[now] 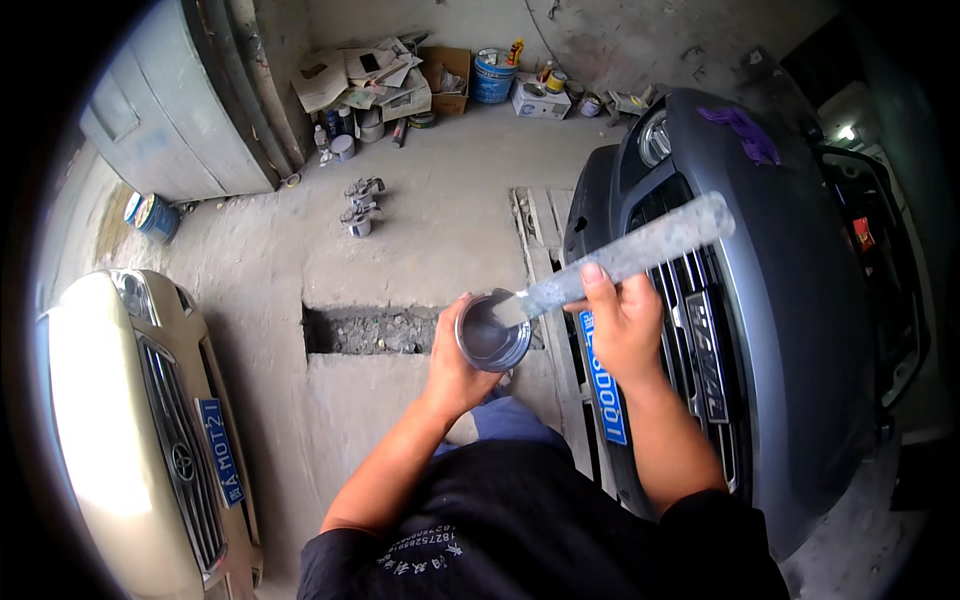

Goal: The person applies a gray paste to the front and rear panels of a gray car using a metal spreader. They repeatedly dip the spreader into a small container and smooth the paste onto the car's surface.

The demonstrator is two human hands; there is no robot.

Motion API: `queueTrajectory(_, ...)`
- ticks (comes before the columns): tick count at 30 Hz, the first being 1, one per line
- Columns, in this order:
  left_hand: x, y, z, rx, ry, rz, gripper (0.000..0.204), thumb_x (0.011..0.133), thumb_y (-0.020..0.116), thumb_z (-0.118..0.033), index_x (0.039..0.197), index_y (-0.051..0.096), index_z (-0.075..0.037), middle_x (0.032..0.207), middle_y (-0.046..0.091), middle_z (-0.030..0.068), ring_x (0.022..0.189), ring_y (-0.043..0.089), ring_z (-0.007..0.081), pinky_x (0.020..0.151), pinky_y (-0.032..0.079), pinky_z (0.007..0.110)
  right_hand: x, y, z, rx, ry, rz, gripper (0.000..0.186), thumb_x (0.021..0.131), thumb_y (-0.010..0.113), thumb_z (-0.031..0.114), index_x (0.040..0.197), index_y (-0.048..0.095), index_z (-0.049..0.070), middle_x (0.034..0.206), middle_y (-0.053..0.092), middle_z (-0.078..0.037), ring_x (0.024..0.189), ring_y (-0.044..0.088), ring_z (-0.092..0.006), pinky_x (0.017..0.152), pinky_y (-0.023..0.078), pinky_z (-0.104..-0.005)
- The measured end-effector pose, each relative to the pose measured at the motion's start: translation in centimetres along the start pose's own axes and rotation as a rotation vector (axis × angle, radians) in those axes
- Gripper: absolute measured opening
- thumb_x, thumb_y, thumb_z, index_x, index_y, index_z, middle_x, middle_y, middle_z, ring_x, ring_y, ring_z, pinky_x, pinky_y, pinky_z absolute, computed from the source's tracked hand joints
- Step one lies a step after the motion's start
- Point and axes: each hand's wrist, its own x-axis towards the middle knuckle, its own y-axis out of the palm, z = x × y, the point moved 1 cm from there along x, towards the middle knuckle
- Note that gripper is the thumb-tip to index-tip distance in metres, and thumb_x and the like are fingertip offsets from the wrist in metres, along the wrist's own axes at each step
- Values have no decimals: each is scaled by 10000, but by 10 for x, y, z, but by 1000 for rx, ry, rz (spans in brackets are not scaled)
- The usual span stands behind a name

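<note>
In front of my body, my left hand (452,352) wraps round the side of a small round can (493,357) with grey liquid, likely paint, inside. My right hand (622,325) grips a long flat stirring stick (635,250), its surface smeared with dried grey paint. The stick slants down to the left, and its lower end dips into the can's mouth. Its upper end sticks out past my thumb toward the dark car (800,330) on the right. How deep the tip sits in the liquid is hard to tell.
A cream car (100,400) stands at the left. A rubble-filled trench (375,330) cuts the concrete floor ahead. Two spray guns (360,205) stand beyond it. Papers (365,80), a cardboard box (446,78) and a blue bucket (493,77) line the far wall. A purple cloth (742,133) lies on the dark car.
</note>
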Motion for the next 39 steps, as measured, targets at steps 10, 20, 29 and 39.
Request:
queueTrajectory(10, 137, 79, 29, -91, -25, -109, 918, 656, 859, -130, 1363, 293, 21, 1250, 545, 191, 1148, 573, 310, 980, 453, 391, 157, -98, -60, 373, 168, -160, 161, 977, 536, 189, 996, 529, 30, 832, 633, -78, 700, 657, -168, 571, 578, -293)
queueTrajectory(20, 257, 140, 60, -268, -70, 37, 975, 670, 838, -71, 1404, 202, 14, 1326, 463, 193, 1229, 498, 293, 1043, 396, 396, 273, -153, -103, 427, 155, -253, 161, 974, 537, 218, 1025, 543, 66, 861, 627, -54, 747, 618, -146, 590, 523, -284)
queueTrajectory(29, 386, 162, 159, -358, -84, 183, 973, 662, 836, -61, 1401, 208, 16, 1319, 455, 208, 1212, 508, 298, 1045, 394, 403, 384, -119, -159, 330, 132, -393, 148, 977, 533, 218, 1045, 552, 87, 862, 598, -11, 726, 554, -103, 590, 480, -271)
queueTrajectory(39, 564, 173, 244, -336, 16, 354, 920, 644, 870, -163, 1355, 315, 18, 1255, 537, 199, 1151, 566, 348, 982, 453, 407, 510, -90, -193, 343, 36, -582, 176, 970, 555, 194, 1028, 528, 30, 871, 656, -106, 726, 664, -203, 606, 570, -322)
